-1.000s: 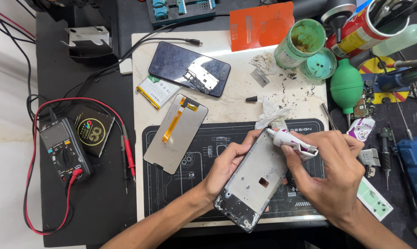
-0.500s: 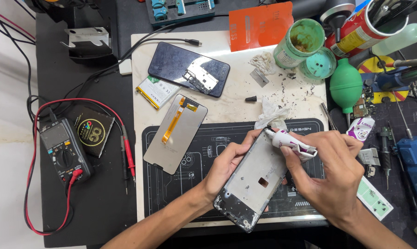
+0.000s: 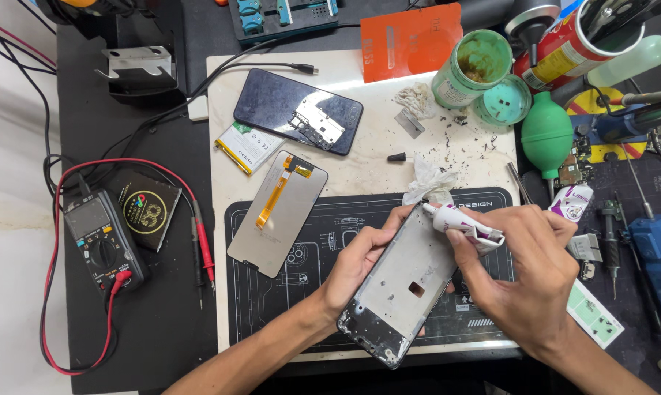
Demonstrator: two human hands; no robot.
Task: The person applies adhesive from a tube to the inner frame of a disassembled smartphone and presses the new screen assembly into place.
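Open green jar (image 3: 480,66) held dark residue, lid (image 3: 507,102) beside it at mat's top-right corner. Left hand (image 3: 359,260) clamped phone frame (image 3: 403,289) at bottom edge; right hand (image 3: 524,274) squeezed glue tube (image 3: 466,225). Nothing shifted since 0.5 s earlier

It was a phone repair workbench, as shown by the multimeter (image 3: 100,245) with red leads, the printed repair mat (image 3: 330,219), a loose screen (image 3: 278,212), a battery (image 3: 248,146), an opened phone (image 3: 298,111), a green blower (image 3: 547,135) and screwdrivers (image 3: 610,245) crowding the dark table (image 3: 155,322).
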